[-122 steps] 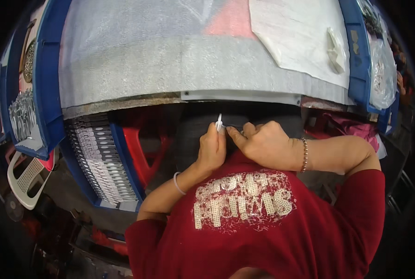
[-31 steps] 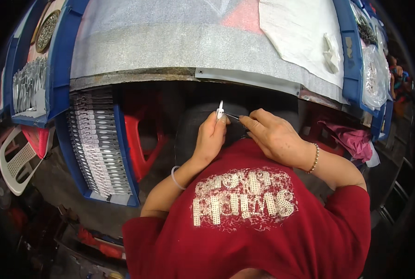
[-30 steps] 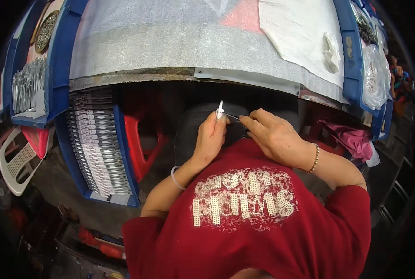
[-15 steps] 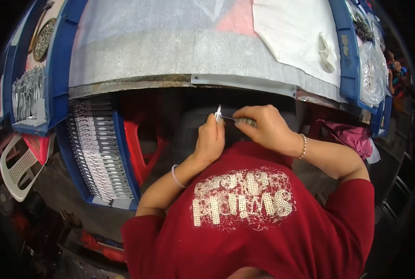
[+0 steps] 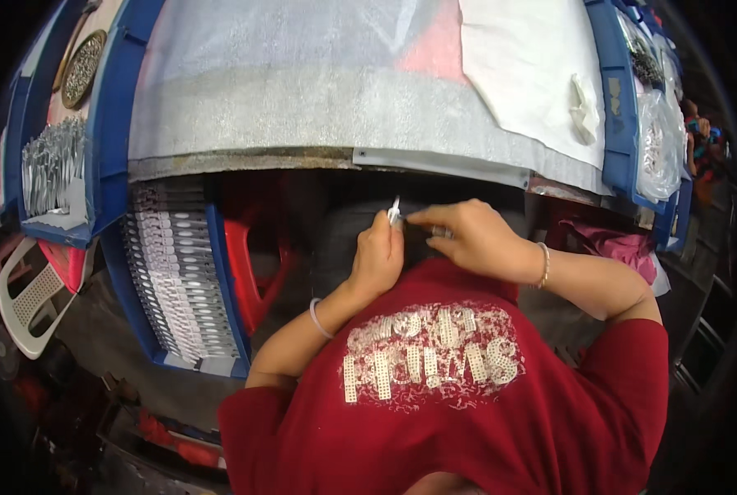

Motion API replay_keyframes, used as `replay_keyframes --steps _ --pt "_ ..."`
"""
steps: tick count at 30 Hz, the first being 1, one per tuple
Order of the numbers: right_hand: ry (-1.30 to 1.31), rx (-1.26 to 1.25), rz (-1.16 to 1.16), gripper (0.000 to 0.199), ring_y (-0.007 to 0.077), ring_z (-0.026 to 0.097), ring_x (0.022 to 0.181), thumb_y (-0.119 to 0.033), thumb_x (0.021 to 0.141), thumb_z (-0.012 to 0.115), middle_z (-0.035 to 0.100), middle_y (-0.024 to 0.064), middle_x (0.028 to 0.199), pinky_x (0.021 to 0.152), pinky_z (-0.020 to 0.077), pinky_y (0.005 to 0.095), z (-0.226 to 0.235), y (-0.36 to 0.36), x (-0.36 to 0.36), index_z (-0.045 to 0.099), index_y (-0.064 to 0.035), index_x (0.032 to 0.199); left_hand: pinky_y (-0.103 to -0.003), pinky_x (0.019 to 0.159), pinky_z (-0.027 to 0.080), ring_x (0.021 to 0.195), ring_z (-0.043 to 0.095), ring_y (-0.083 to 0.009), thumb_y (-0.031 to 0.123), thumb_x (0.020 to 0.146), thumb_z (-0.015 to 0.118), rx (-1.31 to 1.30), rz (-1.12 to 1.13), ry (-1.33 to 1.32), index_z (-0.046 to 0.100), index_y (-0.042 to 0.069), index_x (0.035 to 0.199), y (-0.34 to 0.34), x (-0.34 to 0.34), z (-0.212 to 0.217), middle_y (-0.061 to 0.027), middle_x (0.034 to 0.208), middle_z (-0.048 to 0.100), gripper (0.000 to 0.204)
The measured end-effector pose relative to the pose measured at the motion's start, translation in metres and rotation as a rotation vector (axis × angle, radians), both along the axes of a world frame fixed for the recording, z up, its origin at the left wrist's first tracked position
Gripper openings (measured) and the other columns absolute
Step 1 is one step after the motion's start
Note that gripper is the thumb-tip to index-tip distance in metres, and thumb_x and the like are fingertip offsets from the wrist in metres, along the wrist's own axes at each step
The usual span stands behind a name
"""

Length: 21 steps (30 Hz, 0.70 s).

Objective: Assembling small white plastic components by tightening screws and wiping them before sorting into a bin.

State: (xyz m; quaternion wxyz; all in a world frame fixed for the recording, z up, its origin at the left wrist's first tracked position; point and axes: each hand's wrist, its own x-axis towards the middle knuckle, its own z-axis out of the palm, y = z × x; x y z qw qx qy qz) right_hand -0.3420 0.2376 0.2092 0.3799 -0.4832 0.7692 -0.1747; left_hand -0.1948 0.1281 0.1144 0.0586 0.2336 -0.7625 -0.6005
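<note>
Left hand [image 5: 378, 254] pinching slim white piece [image 5: 395, 212], long axis pointing forward; right hand [image 5: 477, 237] just right of white piece, half-curled, hold and contact unclear.

Plastic-looking white piece [image 5: 395, 212], matt cloth shirt [image 5: 451, 421]

The view looks steeply down from the person's head, over the red shirt [image 5: 443, 421] before the bench [image 5: 302, 107], facing forward across that bench's front edge. It sits fairly near the hands [image 5: 377, 254], short of the bench, its wide fisheye lens bowing the edge and catching blue trays [image 5: 114, 140] at both sides.
</note>
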Motion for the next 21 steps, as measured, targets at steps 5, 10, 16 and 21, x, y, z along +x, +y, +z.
replay_keyframes --steps 5,10,16,21 --pt "0.578 0.004 0.573 0.046 0.02 0.064 0.059 -0.012 0.077 0.059 0.06 0.0103 0.075 0.047 0.0495 0.0313 0.018 -0.008 0.013 0.061 -0.001 0.121 -0.044 0.053 0.041 0.068 0.06 -0.0441 0.008 0.096 0.047 0.193 0.032 -0.011 0.048 -0.003 0.086 0.001 0.001 0.004 -0.0254 0.072 0.057 0.015" --pt "0.432 -0.001 0.492 0.045 0.0206 0.063 0.057 -0.012 0.078 0.059 0.061 0.01 0.071 0.045 0.0488 0.0312 0.012 -0.011 0.003 0.061 0.0002 0.122 -0.046 0.053 0.042 0.067 0.06 -0.0445 0.007 0.095 0.048 0.111 0.069 0.063 0.048 -0.003 0.089 0.006 0.0 -0.007 -0.0258 0.07 0.057 0.012" --pt "0.105 -0.072 0.063 0.035 0.0222 0.062 0.057 -0.01 0.083 0.062 0.068 0.0131 0.079 0.054 0.0494 0.0299 -0.008 -0.001 0.003 0.066 -0.0014 0.116 -0.047 0.054 0.042 0.067 0.059 -0.0464 0.007 0.095 0.047 0.004 0.03 0.022 0.048 -0.003 0.092 0.001 0.003 -0.008 -0.0261 0.069 0.056 0.011" --pt "-0.308 0.068 -0.293 0.03 0.0215 0.061 0.066 -0.008 0.089 0.06 0.063 0.0141 0.08 0.062 0.0486 0.0311 0.011 0.016 0.002 0.063 -0.0005 0.117 -0.022 0.046 0.038 0.051 0.049 -0.0064 0.023 0.103 0.044 0.845 0.064 -0.16 0.055 0.003 0.094 -0.015 0.013 0.028 -0.0013 0.069 0.054 0.024"
